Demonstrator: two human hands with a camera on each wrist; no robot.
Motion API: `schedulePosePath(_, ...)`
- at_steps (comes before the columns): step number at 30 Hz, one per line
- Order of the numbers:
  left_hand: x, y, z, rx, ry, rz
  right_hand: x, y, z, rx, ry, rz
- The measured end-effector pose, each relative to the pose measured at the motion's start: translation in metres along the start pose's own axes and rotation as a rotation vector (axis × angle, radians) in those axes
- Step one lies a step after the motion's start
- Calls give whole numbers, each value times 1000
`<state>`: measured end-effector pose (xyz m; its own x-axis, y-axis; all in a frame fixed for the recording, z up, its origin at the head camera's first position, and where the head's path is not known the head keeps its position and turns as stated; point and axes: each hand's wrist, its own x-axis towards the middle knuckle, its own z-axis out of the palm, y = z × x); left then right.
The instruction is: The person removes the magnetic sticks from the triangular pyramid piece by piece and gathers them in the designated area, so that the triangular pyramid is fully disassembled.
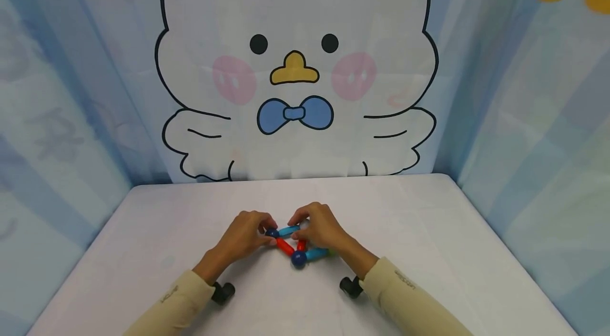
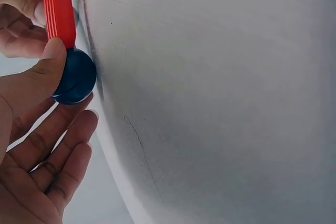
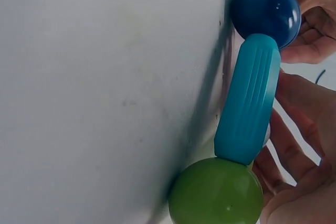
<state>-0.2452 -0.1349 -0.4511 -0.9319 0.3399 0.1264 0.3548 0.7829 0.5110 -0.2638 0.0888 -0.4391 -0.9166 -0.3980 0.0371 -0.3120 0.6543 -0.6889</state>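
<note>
Fingers of the left hand (image 1: 245, 230) are pinching a dark blue ball (image 2: 80, 80), a red rod (image 2: 58, 11) leading off beside the thumb. Fingers of the right hand (image 1: 320, 224) are curling, slightly parted, round the end of a light blue rod (image 1: 287, 231), exact contact being hidden. A second blue ball (image 1: 298, 259) is sitting nearer the wearer than those fingers.

Two hands (image 1: 248, 231), four rods (image 3: 249, 100) and at least three balls (image 3: 215, 195) are visible.
</note>
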Motion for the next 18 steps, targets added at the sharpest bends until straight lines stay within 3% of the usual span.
schedulePosePath(12,-1,0,2,-10,14,8,9,2,11,-59,-5,-63)
schedulePosePath(18,-2,1,2,9,20,-11,8,0,13,-54,25,-41)
